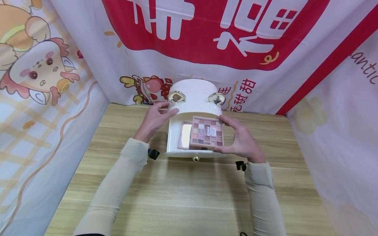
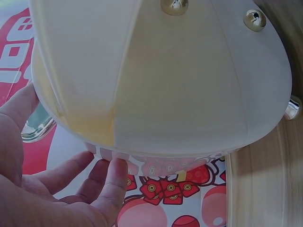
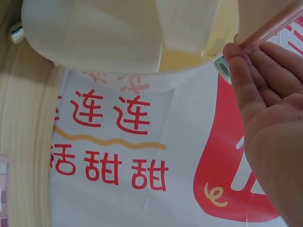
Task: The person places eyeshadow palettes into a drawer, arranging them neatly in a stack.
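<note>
My right hand (image 1: pixel 243 142) pinches a square pink-framed eyeshadow palette (image 1: pixel 206 131) between thumb and fingers at its right side. The palette, marked BACK on its lid, overlaps the right half of the open front of a white rounded box (image 1: pixel 193 86). Inside, at the left, leans a pink-edged flat case (image 1: pixel 185 136) with a glaring shiny face. My left hand (image 1: pixel 155 119) touches the box's left side near the gold-rimmed eye shape (image 1: pixel 176 97). In the left wrist view, its spread fingertips (image 2: pixel 116 175) rest against the white wall. The right wrist view shows the palette's pink edge (image 3: pixel 279 23) at the fingertips.
A gold knob (image 1: pixel 196 158) sits at the box's front. The box stands on a wood-grain table (image 1: pixel 183 196) close to a printed red and white cloth (image 1: pixel 189 59). Patterned cloths hang at left (image 1: pixel 38 108) and right (image 1: pixel 333 131).
</note>
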Available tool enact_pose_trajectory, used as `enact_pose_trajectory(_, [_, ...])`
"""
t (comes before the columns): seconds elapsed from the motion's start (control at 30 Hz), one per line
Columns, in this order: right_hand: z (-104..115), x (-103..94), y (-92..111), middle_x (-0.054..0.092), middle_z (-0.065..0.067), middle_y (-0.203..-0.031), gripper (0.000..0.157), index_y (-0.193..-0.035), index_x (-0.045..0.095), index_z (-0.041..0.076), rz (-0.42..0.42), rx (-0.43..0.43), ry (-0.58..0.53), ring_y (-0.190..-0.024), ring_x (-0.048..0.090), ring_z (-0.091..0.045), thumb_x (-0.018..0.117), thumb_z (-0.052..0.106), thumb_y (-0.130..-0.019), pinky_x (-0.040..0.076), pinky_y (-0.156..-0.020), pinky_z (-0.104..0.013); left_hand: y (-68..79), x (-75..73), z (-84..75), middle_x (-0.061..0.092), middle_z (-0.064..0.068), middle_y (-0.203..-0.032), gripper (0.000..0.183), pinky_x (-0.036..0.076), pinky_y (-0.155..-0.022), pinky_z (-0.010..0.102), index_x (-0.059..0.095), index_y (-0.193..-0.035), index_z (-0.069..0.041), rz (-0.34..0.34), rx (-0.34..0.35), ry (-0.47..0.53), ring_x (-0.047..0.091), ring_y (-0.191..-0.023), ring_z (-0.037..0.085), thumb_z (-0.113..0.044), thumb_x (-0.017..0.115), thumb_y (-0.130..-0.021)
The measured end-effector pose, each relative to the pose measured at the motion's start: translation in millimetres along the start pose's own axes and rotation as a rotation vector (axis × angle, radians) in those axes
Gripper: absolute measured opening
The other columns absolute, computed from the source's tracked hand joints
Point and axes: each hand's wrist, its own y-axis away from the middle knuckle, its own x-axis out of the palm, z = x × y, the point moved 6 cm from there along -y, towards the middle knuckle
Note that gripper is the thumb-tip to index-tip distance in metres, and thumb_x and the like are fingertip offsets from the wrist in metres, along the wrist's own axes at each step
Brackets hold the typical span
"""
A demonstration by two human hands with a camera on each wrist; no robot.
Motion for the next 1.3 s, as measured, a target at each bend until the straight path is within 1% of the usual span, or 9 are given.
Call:
enact_pose_trajectory(0.27, [-1.3,5.7,-4.3,0.053,-0.001,-0.145,0.114,-0.15,0.046,0.013,0.03,0.025,0.025,-0.131,0.047,-0.021,0.097,0.051,-0.056,0.033,-0.112,-0.056,-1.0,-0.1,-0.5,0.047,0.002,-0.149,0.089,0.05,-0.099,0.043,0.05,-0.148,-0.016,0.005,-0.009,0.001,0.05,-0.125,0.024,-0.062,0.079,-0.078])
enact_pose_trajectory(0.43, [-0.8,9.2,-9.3,0.055,-0.001,-0.141,0.108,-0.15,0.048,0.013,0.048,0.016,0.039,-0.126,0.05,-0.021,0.096,0.049,-0.06,0.04,-0.107,-0.053,-1.6,-1.1,-0.3,0.046,0.003,-0.149,0.089,0.049,-0.1,0.043,0.05,-0.148,-0.016,0.009,-0.008,0.004,0.05,-0.127,0.024,-0.062,0.079,-0.077])
enact_pose_trajectory(0.57, [-1.6,11.6,-12.9,0.057,-0.002,-0.138,0.105,-0.149,0.049,0.013,0.066,0.019,0.036,-0.123,0.052,-0.021,0.096,0.046,-0.061,0.043,-0.105,-0.05,-1.0,-1.3,0.6,0.045,0.004,-0.15,0.09,0.049,-0.1,0.043,0.049,-0.148,-0.017,0.012,-0.022,0.005,0.049,-0.127,0.024,-0.062,0.079,-0.077])
enact_pose_trajectory(0.77, [-2.9,14.4,-15.0,0.056,-0.005,-0.141,0.103,-0.148,0.049,0.008,0.085,0.04,0.024,-0.126,0.051,-0.022,0.096,0.043,-0.064,0.038,-0.109,-0.051,-1.1,-0.9,-0.2,0.045,0.004,-0.151,0.091,0.049,-0.101,0.043,0.049,-0.149,-0.017,0.013,-0.021,-0.005,0.049,-0.127,0.024,-0.063,0.079,-0.077])
enact_pose_trajectory(1.03, [-0.6,19.8,-18.3,0.054,-0.009,-0.144,0.103,-0.148,0.048,0.005,0.123,0.039,0.033,-0.132,0.048,-0.027,0.092,0.051,-0.066,0.036,-0.11,-0.056,-1.5,-0.1,-0.4,0.046,0.003,-0.15,0.091,0.049,-0.1,0.042,0.048,-0.149,-0.016,0.011,-0.007,-0.007,0.049,-0.126,0.024,-0.064,0.078,-0.077])
enact_pose_trajectory(1.23, [-3.4,24.1,-20.9,0.052,-0.006,-0.147,0.108,-0.149,0.047,0.007,0.116,0.056,0.057,-0.137,0.043,-0.025,0.092,0.055,-0.064,0.032,-0.113,-0.056,-2.0,-0.1,0.6,0.047,0.002,-0.149,0.091,0.049,-0.1,0.041,0.049,-0.149,-0.016,0.012,-0.003,0.004,0.05,-0.126,0.023,-0.064,0.078,-0.077])
enact_pose_trajectory(1.3, [-4.2,25.4,-21.4,0.049,-0.006,-0.15,0.111,-0.15,0.045,0.007,0.116,0.065,0.079,-0.14,0.04,-0.025,0.092,0.057,-0.063,0.029,-0.114,-0.057,-1.6,-0.3,0.6,0.048,0.002,-0.149,0.091,0.049,-0.1,0.041,0.049,-0.149,-0.015,0.012,-0.004,0.006,0.05,-0.126,0.023,-0.063,0.078,-0.077])
